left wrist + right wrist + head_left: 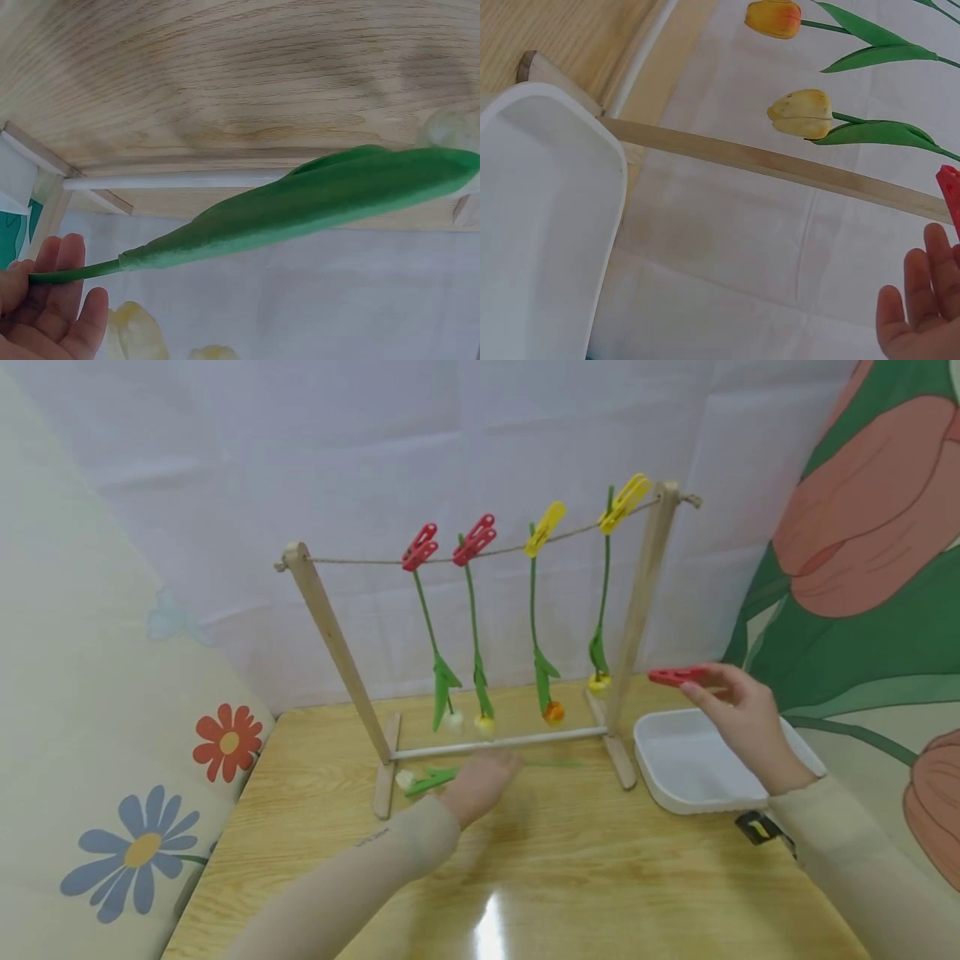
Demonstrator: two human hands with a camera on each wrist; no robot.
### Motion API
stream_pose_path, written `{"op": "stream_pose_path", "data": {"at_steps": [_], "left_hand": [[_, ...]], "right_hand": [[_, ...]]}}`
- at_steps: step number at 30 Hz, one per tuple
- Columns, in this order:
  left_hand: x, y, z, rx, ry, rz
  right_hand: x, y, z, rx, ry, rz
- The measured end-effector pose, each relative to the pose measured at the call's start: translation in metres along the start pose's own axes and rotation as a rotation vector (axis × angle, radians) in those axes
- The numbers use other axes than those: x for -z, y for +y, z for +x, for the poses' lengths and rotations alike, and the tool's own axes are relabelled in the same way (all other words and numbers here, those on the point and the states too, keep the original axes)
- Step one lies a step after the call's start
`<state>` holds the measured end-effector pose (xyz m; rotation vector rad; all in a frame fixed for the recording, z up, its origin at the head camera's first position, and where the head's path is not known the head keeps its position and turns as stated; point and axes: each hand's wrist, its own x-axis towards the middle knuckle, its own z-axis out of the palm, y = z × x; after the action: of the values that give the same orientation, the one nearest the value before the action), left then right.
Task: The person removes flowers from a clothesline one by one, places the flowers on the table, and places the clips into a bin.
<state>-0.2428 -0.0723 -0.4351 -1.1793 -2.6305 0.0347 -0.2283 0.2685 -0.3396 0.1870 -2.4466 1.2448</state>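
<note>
In the head view, my left hand (483, 781) is low over the tabletop in front of the rack. It pinches the green stem of a white artificial tulip (429, 782), whose flower points left. The left wrist view shows the stem between thumb and fingers of the left hand (56, 307), and the long green leaf (315, 202) reaching right. My right hand (738, 714) is raised above the white tray, pinching a red clothespin (677, 676). Only the tip of that clothespin (951, 191) enters the right wrist view, beside the fingers (920, 289).
A wooden rack carries a twine line (356, 561). Several tulips hang head-down from it, by red clothespins (474, 540) and yellow clothespins (545, 529). Right of the rack's post (647, 593) stands the white tray (693, 760). A pale cloth (360, 452) hangs behind.
</note>
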Motion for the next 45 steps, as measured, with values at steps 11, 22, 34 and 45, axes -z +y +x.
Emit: {"op": "stream_pose_path", "data": {"at_steps": [11, 22, 34, 45], "left_hand": [[-0.003, -0.001, 0.001, 0.002, -0.028, 0.025], [-0.009, -0.003, 0.001, 0.004, -0.077, 0.11], [-0.02, -0.002, 0.014, 0.027, -0.118, 0.164], [-0.013, -0.001, 0.018, 0.061, -0.189, 0.15]], "right_hand": [[0.001, 0.012, 0.003, -0.033, -0.052, -0.003], [0.004, 0.017, 0.007, -0.029, -0.1, -0.03], [0.013, 0.029, 0.011, 0.03, -0.185, -0.156], [0.014, 0.035, 0.017, 0.029, -0.277, -0.262]]}}
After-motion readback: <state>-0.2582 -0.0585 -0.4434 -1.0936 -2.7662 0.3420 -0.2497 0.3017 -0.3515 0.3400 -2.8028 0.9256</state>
